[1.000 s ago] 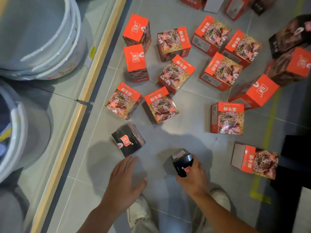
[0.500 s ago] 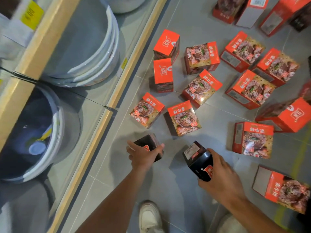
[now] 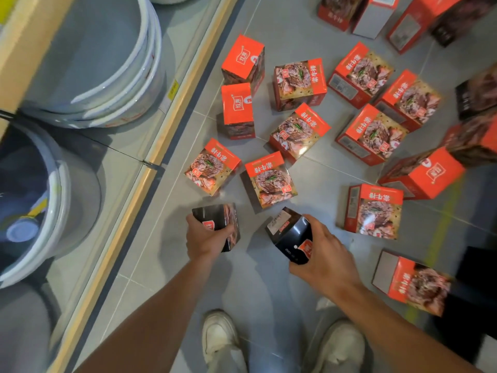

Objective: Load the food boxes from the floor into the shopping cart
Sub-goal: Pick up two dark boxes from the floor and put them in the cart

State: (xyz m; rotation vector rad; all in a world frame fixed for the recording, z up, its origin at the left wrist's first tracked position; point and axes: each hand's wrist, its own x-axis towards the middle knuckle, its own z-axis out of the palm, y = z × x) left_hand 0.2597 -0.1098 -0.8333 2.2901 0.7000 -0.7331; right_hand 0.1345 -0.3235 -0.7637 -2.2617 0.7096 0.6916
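At the far left a shelf (image 3: 150,146) with a pale wooden edge held stacked white basins (image 3: 107,76), and a lower basin (image 3: 40,200) had something blue and yellow inside; none of this belonged to the task, but the shelf edge ran close beside the working space.

Next came the left hand (image 3: 205,236), its fingers curled round a black box (image 3: 219,224) gripped from above, at or just off the grey floor (image 3: 269,286); which, could not be told. Just beyond it lay two red boxes (image 3: 270,180) side by side, picture faces up. The right hand (image 3: 322,255) was wrapped round a second black box (image 3: 291,235), tilted and seemingly clear of the floor, its white label turned upward.

Further right and beyond, well over a dozen red boxes lay scattered on the floor, some flat, some on end, one red box (image 3: 372,208) just beside the right hand and another (image 3: 411,282) near the right foot. A dark shape at the right edge could not be identified, and no cart was in view.

Judged from this, the loading was at an early stage: two boxes in hand, nearly all the rest left on the floor. The person's white shoes (image 3: 220,336) stood among the boxes, so stepping toward the cart would call for care.
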